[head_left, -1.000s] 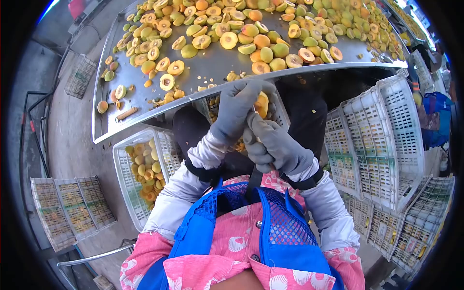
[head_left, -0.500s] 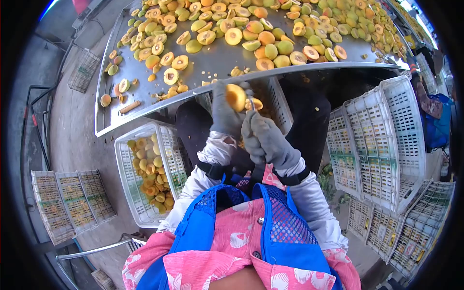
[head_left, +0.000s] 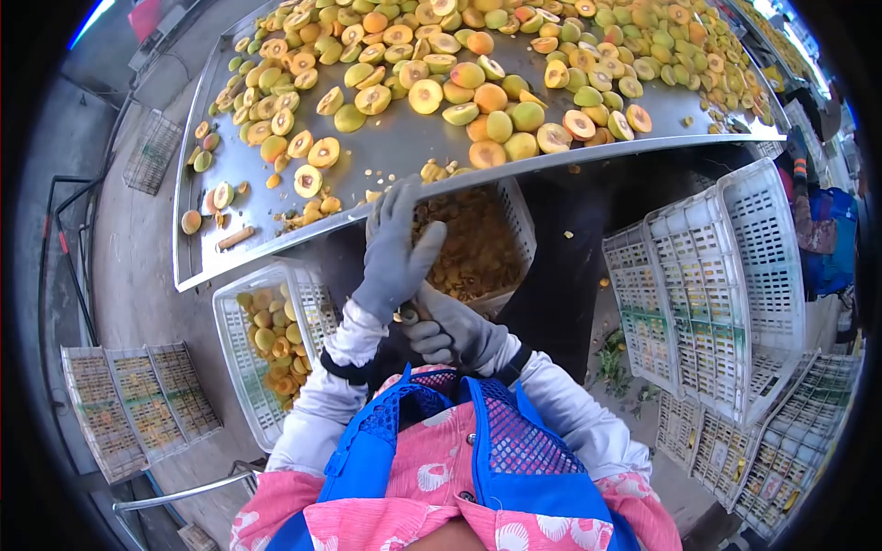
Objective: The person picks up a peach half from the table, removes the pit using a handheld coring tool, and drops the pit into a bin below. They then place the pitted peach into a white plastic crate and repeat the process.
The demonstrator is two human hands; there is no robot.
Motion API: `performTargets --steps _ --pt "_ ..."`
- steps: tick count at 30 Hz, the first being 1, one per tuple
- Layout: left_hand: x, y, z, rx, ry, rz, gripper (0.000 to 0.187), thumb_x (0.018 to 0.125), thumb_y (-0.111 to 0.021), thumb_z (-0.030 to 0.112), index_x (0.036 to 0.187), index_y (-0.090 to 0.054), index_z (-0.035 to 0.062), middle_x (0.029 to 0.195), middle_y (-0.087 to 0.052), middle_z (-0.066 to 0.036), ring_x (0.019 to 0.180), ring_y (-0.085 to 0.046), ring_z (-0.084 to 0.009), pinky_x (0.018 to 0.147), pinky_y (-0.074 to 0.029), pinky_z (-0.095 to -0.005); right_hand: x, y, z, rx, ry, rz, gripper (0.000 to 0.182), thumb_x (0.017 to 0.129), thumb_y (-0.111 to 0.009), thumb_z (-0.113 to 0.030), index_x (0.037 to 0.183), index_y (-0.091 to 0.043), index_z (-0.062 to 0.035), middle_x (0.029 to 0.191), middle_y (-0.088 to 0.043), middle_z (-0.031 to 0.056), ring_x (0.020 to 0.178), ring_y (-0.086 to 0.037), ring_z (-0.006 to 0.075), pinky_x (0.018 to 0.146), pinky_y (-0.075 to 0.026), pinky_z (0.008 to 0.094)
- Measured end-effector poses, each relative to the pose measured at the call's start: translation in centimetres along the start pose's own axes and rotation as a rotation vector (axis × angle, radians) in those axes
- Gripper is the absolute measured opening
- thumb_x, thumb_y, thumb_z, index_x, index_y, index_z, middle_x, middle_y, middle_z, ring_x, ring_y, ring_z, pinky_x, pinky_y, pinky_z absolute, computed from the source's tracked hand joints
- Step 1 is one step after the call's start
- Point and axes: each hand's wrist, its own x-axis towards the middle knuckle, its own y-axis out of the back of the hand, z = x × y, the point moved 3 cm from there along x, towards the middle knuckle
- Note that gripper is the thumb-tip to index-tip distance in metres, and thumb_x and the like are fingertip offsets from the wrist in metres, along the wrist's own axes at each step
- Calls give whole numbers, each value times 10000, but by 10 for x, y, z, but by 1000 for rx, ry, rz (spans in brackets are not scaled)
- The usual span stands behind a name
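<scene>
My left hand (head_left: 393, 253), in a grey glove, reaches up to the front edge of the metal table (head_left: 262, 200). Its fingers are stretched and the thumb stands apart; no fruit shows in it. Lower and to the right, my gloved right hand (head_left: 457, 329) is wrapped round a small wooden-handled tool (head_left: 422, 307), whose working end is mostly hidden near my left wrist. Halved peaches (head_left: 425, 96) with yellow flesh, many with pits, cover the table beyond. Beneath its edge, a crate (head_left: 525, 241) holds brownish pits and scraps.
A white crate (head_left: 223, 317) of peach halves stands by my left leg. Stacked white crates (head_left: 698, 294) rise at the right, more crates (head_left: 138, 404) at far left. A wooden-handled tool (head_left: 236, 239) lies on the table's left corner. Another person (head_left: 827, 220) is at far right.
The peach half in my left hand is gone, and that hand has opened and moved left. My right hand has dropped lower and left, keeping the tool.
</scene>
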Motion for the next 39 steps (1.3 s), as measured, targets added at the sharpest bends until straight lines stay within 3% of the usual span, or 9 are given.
performTargets --steps 6,8,11,16,20,23,27,30,39 --pt "82 -68 -28 -140 259 -117 432 900 -597 342 1191 -581 23 1123 -628 -211 1000 -630 -343 858 -503 -392 -22 66 -17 429 95 79 525 935 -369 -682 793 -418 -179 559 -202 -99 417 -182 52 396 -173 233" --pt "120 -100 -31 -81 265 -136 421 873 -619 363 1106 -609 12 1082 -634 -220 982 -620 -369 851 -495 -406 -47 57 -38 107 177 438 484 968 -377 -622 770 -426 -183 534 -246 -87 398 -225 65 385 -207 244" --pt "142 -134 -39 160 311 -510 401 828 -675 389 980 -621 21 931 -659 -209 902 -631 -386 810 -505 -408 -56 51 -61 -27 315 535 428 1015 -339 -526 811 -451 -167 547 -277 -85 390 -243 59 375 -199 237" --pt "136 -130 -49 -230 418 -389 309 820 -730 279 918 -601 15 811 -655 -114 738 -648 -220 660 -522 -347 -29 66 -101 -327 407 525 452 1005 -380 -524 846 -500 -117 549 -420 -18 408 -388 98 389 -384 273" --pt "118 -103 -59 -1046 744 -144 233 885 -672 127 1051 -563 6 936 -639 -51 809 -640 -133 604 -542 -247 -9 82 -102 -74 284 515 482 988 -387 -564 865 -506 -114 557 -363 -33 431 -349 90 408 -358 272" --pt "93 -69 -33 -1214 724 -94 251 925 -623 166 1109 -575 3 975 -630 -51 878 -627 -119 653 -528 -237 -20 58 -88 -110 352 629 487 987 -376 -572 865 -501 -118 562 -334 -43 440 -323 85 417 -350 274" --pt "65 -53 -27 -1239 547 -270 271 973 -551 223 1145 -578 15 1041 -621 -48 901 -604 -100 729 -511 -234 -25 17 -78 -446 582 583 342 1005 -474 -413 888 -517 -94 610 -462 -26 443 -404 72 395 -358 240" --pt "44 -48 -12 -962 219 -12 330 1029 -417 284 1167 -572 28 988 -656 -87 873 -592 -147 783 -498 -287 -20 7 -68 -551 704 703 317 1016 -465 -371 912 -547 -82 600 -470 -34 442 -420 53 391 -335 228" --pt "21 -2 35 -1322 477 109 422 1040 -381 339 1087 -629 2 918 -659 -102 797 -589 -140 729 -481 -262 -14 -17 -36 -812 1125 792 321 1026 -451 -308 1009 -590 -19 717 -563 6 615 -485 63 531 -400 240"
